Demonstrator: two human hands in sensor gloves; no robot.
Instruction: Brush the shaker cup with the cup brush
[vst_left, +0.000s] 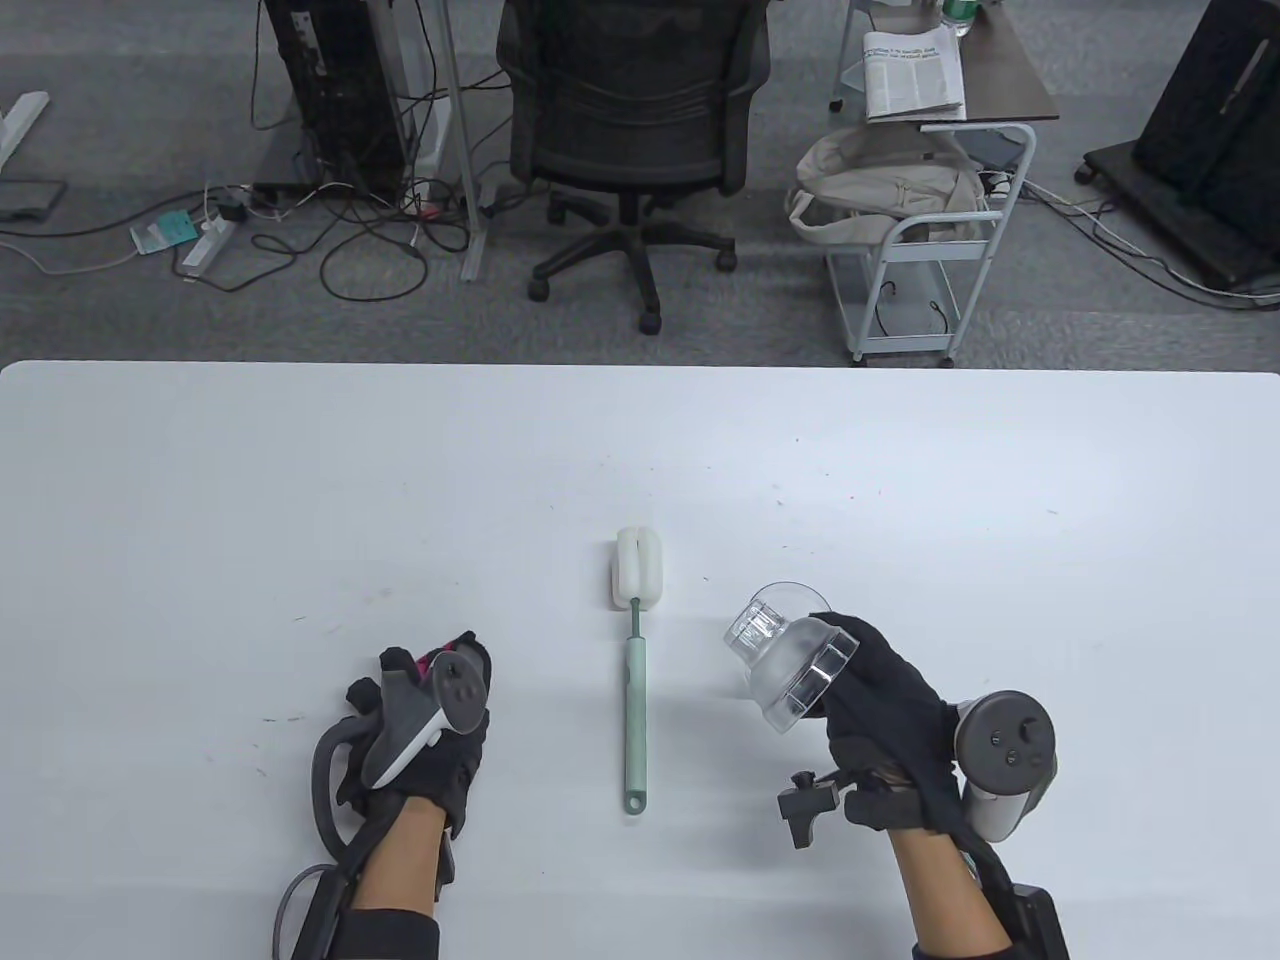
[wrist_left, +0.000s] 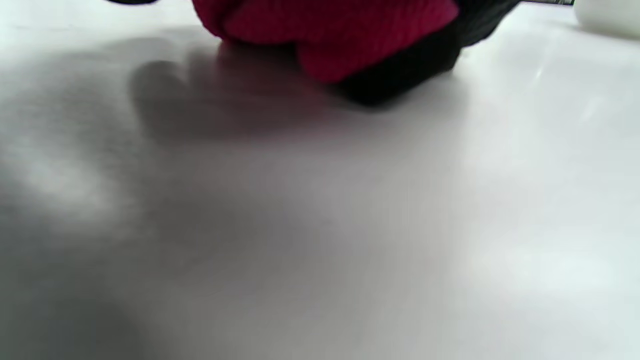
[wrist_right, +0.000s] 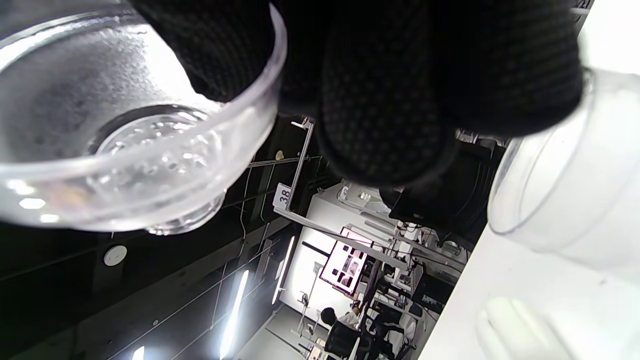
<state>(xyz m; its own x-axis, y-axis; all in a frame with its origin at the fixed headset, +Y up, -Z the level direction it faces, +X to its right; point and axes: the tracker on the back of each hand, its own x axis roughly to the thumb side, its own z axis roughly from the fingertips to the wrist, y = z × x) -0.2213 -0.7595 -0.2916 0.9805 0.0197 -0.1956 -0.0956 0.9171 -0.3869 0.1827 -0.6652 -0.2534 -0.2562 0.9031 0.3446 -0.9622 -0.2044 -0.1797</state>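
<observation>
Hands apart: cup part picked up, brush not yet taken.

Right hand (vst_left: 885, 705) grips a clear plastic domed shaker cup piece (vst_left: 790, 655), lifted off the white table (vst_left: 300, 480) and tilted; the right wrist view suggests a strainer top and a second clear piece nearby, though distortion leaves that uncertain. Left hand (vst_left: 425, 720) rests on the table with fingers curled, holding nothing. Between them lies the pale green-handled cup brush with its white sponge head (vst_left: 636, 660), flat and untouched. Judging by this, brushing has not begun: taking up the brush and scrubbing the inside remain.
</observation>
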